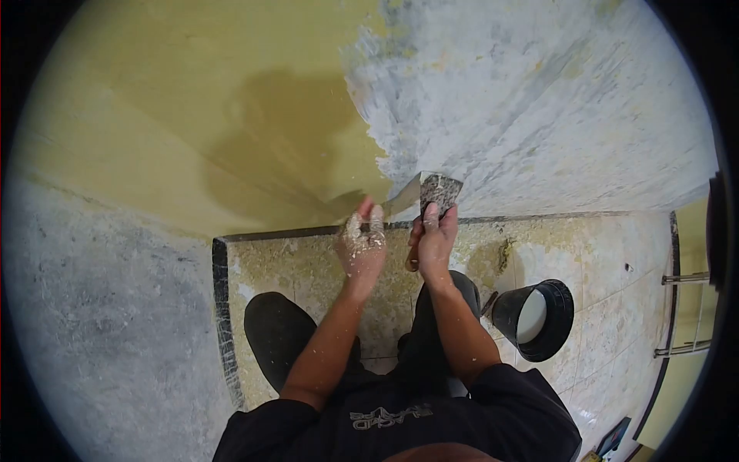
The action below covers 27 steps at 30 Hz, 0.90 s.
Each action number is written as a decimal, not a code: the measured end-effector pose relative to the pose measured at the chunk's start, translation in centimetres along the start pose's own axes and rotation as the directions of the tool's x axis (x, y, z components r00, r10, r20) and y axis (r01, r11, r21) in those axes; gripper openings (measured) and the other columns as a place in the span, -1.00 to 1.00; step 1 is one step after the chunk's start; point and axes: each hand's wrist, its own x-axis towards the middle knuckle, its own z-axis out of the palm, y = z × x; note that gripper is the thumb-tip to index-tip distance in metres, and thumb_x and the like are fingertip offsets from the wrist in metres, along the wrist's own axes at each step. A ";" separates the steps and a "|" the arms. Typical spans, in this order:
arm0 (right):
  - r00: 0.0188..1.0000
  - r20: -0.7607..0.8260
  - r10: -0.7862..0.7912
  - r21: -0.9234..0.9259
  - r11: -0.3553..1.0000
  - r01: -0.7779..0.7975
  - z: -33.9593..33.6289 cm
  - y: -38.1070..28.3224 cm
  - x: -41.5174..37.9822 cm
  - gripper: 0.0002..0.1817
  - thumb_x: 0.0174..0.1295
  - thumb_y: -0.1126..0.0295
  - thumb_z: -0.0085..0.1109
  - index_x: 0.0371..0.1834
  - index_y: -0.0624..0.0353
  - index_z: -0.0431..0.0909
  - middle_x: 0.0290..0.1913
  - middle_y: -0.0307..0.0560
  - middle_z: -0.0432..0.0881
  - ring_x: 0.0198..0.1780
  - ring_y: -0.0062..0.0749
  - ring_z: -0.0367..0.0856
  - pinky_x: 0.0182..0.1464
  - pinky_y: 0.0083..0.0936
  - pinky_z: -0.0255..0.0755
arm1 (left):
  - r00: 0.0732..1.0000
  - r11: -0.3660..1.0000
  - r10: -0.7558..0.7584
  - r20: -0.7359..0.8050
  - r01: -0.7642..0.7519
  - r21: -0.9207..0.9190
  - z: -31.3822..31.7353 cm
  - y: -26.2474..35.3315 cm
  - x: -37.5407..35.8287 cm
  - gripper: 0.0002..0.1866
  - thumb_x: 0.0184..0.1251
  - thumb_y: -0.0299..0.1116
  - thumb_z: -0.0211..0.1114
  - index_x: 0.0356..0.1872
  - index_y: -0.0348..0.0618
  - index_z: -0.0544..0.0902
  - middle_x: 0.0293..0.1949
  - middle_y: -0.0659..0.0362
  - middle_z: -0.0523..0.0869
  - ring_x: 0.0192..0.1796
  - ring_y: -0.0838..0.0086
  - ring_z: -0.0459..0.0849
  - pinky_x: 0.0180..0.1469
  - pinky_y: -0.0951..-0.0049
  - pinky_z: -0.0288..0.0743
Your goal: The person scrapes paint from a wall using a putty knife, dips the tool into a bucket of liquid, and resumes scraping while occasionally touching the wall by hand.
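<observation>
Black T-shirt [481, 423], pale lettering [391, 416], dark trousers [277, 331], flecked fingers [376, 221]

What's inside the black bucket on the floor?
Inside the black bucket there's something smooth and white, which looks like milky liquid. The white hides the bottom, so I can't see whether anything is underneath.

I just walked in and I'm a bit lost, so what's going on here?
A person is working low at a wall that is yellow on one side and patchy white-grey on the other. Their right hand grips a scraper, its broad blade coated with speckled bits. The left hand, flecked with crumbs, is raised beside it; whether it holds anything is unclear. Debris litters the floor, and a black bucket of whitish liquid stands by the right leg.
</observation>
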 end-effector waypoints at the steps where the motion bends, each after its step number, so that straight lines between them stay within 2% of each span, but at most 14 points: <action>1: 0.999 0.021 -0.035 0.021 0.999 0.035 -0.6 0.1 0.4 -0.82 0.44 0.26 0.01 -0.12 0.09 0.29 -0.54 -0.28 0.40 -0.64 -0.65 0.30 -0.61 -0.65 0.22 | 1.000 1.000 -0.005 -0.009 0.005 0.010 -1.0 -0.4 0.5 -0.61 0.33 -0.20 0.30 0.09 -0.19 0.60 -0.02 -0.04 0.66 0.03 0.40 0.61 0.08 0.39 0.43; 2: 0.999 0.027 -0.028 0.030 0.999 0.027 -1.0 0.0 0.3 -0.82 0.44 0.26 0.01 -0.12 0.09 0.29 -0.54 -0.28 0.40 -0.64 -0.65 0.30 -0.61 -0.65 0.22 | 0.868 0.826 0.485 -0.107 -0.414 0.382 -1.8 -0.5 1.5 -0.51 0.32 -0.17 0.30 0.21 -0.15 0.51 0.13 -0.11 0.53 0.20 0.23 0.48 0.19 0.21 0.31; 3: 0.996 0.067 -0.065 -0.028 0.997 0.067 -1.2 -0.1 0.3 -0.83 0.44 0.28 0.01 -0.11 0.09 0.30 -0.54 -0.27 0.41 -0.63 -0.62 0.33 -0.60 -0.63 0.25 | 0.515 0.368 0.857 0.001 -0.614 0.698 -2.0 -0.1 2.7 -0.41 0.30 -0.14 0.29 0.32 -0.11 0.41 0.29 -0.18 0.41 0.36 0.05 0.36 0.31 0.02 0.19; 6: 0.994 0.107 -0.015 0.006 1.000 0.014 -2.4 -1.0 -0.2 -0.86 0.44 0.33 -0.01 -0.08 0.10 0.31 -0.52 -0.26 0.42 -0.61 -0.57 0.37 -0.57 -0.61 0.31 | 0.294 0.229 0.956 -0.010 -0.722 0.653 -1.0 2.5 5.5 -0.26 0.31 -0.06 0.23 0.45 -0.08 0.19 0.46 -0.17 0.09 0.48 -0.13 0.06 0.37 -0.22 -0.06; 8: 0.981 0.148 0.126 0.104 0.984 -0.142 -3.6 -2.8 -1.4 -0.85 0.44 0.41 -0.04 0.01 0.11 0.32 -0.44 -0.21 0.45 -0.56 -0.53 0.41 -0.51 -0.58 0.39 | 0.242 0.088 0.960 0.144 -0.745 0.662 1.0 1.2 7.6 -0.25 0.32 -0.04 0.21 0.47 -0.05 0.16 0.47 -0.17 0.04 0.48 -0.14 0.03 0.37 -0.24 -0.07; 11: 0.993 0.105 0.052 0.263 0.962 -0.078 -5.4 -5.8 -3.6 -0.87 0.43 0.38 -0.01 -0.04 0.07 0.32 -0.44 -0.23 0.47 -0.59 -0.55 0.41 -0.53 -0.61 0.37 | 0.174 -0.153 0.884 0.434 -0.769 0.620 2.7 -7.1 9.8 -0.28 0.33 -0.04 0.17 0.46 0.01 0.17 0.50 -0.12 0.00 0.52 -0.06 -0.06 0.43 -0.18 -0.11; 13: 0.999 0.027 -0.016 0.216 0.976 0.010 -7.6 -7.9 -4.9 -0.87 0.44 0.34 -0.01 -0.05 0.06 0.33 -0.41 -0.23 0.48 -0.58 -0.55 0.43 -0.53 -0.61 0.39 | -0.094 -0.557 0.440 0.893 -0.809 0.189 2.4 -13.7 11.4 -0.31 0.29 -0.09 0.20 0.43 0.03 0.24 0.50 0.00 0.07 0.54 0.20 0.01 0.45 -0.02 -0.01; 15: 0.986 -0.118 -0.117 0.052 0.991 0.124 -11.2 -9.1 -5.6 -0.85 0.42 0.30 0.04 -0.08 0.06 0.35 -0.42 -0.28 0.46 -0.57 -0.60 0.43 -0.55 -0.63 0.36 | -0.191 -0.404 0.248 0.950 -0.912 -0.078 0.7 -14.2 9.6 -0.41 0.27 -0.14 0.19 0.35 0.04 0.36 0.36 0.09 0.38 0.38 0.42 0.37 0.34 0.18 0.25; 17: 0.920 -0.147 -0.363 -0.371 0.882 0.289 -16.7 -10.2 -6.5 -0.80 0.40 0.31 0.06 -0.01 0.12 0.39 -0.47 -0.32 0.43 -0.54 -0.70 0.38 -0.49 -0.69 0.34 | 0.263 -0.050 -0.387 0.884 -0.963 0.265 2.7 -14.0 7.9 -0.66 0.21 -0.19 0.10 0.00 0.13 0.64 0.07 0.11 0.63 0.17 0.36 0.52 0.19 0.15 0.35; 18: 0.905 -0.069 -0.421 -0.607 0.737 0.296 -20.7 -11.0 -6.9 -0.77 0.40 0.33 0.05 0.00 0.22 0.45 -0.43 -0.24 0.53 -0.47 -0.61 0.45 -0.40 -0.64 0.39 | 0.351 -0.018 -0.496 0.794 -0.919 0.395 3.0 -13.7 7.5 -0.69 0.19 -0.20 0.11 -0.06 0.11 0.64 0.02 0.11 0.64 0.12 0.35 0.54 0.15 0.16 0.37; 21: 0.971 -0.048 -0.234 -0.941 0.337 0.035 -32.9 -12.1 -7.4 -0.63 0.23 0.36 0.13 0.04 0.37 0.50 -0.18 0.22 0.67 -0.15 0.09 0.64 -0.07 -0.27 0.49 | 0.326 0.091 -0.317 0.890 -0.924 0.371 4.9 -12.3 6.5 -0.79 0.13 -0.25 0.14 -0.24 0.04 0.65 -0.13 0.09 0.68 -0.03 0.30 0.61 0.00 0.19 0.45; 23: 0.969 -0.121 -0.217 -0.983 -0.108 -0.148 -40.8 -9.8 -8.2 -0.58 0.16 0.34 0.08 0.07 0.31 0.52 -0.14 0.34 0.64 0.02 0.20 0.57 0.08 -0.12 0.42 | 0.299 0.123 -0.072 0.952 -0.944 0.306 6.5 -11.5 5.6 -0.85 0.09 -0.28 0.16 -0.36 -0.01 0.65 -0.22 0.08 0.70 -0.14 0.26 0.65 -0.10 0.21 0.50; 25: 0.983 -0.151 0.105 -0.979 -0.153 -0.134 -43.4 -8.7 -7.9 -0.60 0.12 0.35 0.01 0.00 0.30 0.57 -0.09 0.36 0.61 0.10 0.16 0.53 0.17 -0.05 0.35 | 0.225 0.075 0.353 0.908 -0.974 0.213 9.3 -13.3 5.7 -0.88 0.05 -0.32 0.18 -0.48 -0.05 0.66 -0.32 0.08 0.73 -0.24 0.23 0.70 -0.20 0.23 0.55; 27: 0.953 -0.095 0.288 -0.963 -0.268 -0.015 -48.3 -4.0 -5.9 -0.67 0.10 0.36 0.01 -0.16 0.30 0.63 -0.15 0.34 0.64 -0.03 0.17 0.61 0.01 -0.10 0.48 | 0.253 0.136 0.131 0.959 -0.962 0.235 10.5 -6.5 1.8 -0.72 0.06 -0.42 0.15 -0.15 -0.03 0.62 -0.22 0.05 0.73 -0.15 0.17 0.70 -0.14 0.15 0.53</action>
